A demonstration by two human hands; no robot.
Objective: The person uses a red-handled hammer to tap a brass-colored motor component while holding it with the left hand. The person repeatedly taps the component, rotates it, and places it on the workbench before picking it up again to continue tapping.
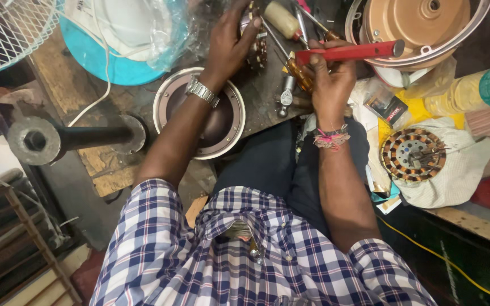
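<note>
- At the bottom of the frame, nearest the camera, a checked shirt (245, 255) in blue, white and red fills the lower middle, and dark trousers (273, 164) show above it
- At lower left stands a rusty metal frame (24, 238); above it a dark steel pipe with a flange (63, 137) lies across the floor edge
- Middle left, a round metal cover (231, 136) with a pale rim rests on the bench (86, 90), partly under the left forearm, which wears a steel wristwatch (201, 90)
- Middle right, a wound motor stator (414, 154) with copper coils lies on a white cloth (460, 170), well apart from both hands
- Just right of centre, the right hand (330, 79), with coloured threads at the wrist, has its grip clenched around a red-handled tool (347, 52) that points to the right, and an amber-handled screwdriver (300, 73) sits against the same fingers
- Upper centre, the left hand (231, 39) has its grip closed over a small coil-wound motor part (256, 48) on the bench, just left of the red-handled tool
- Upper right, a tan motor housing (421, 25) sits inside a pale ring, touching the tip of the red tool in the picture
- Upper left, a white fan part in clear plastic (126, 28) lies on a blue disc, beside a white wire fan guard (7, 31)
</note>
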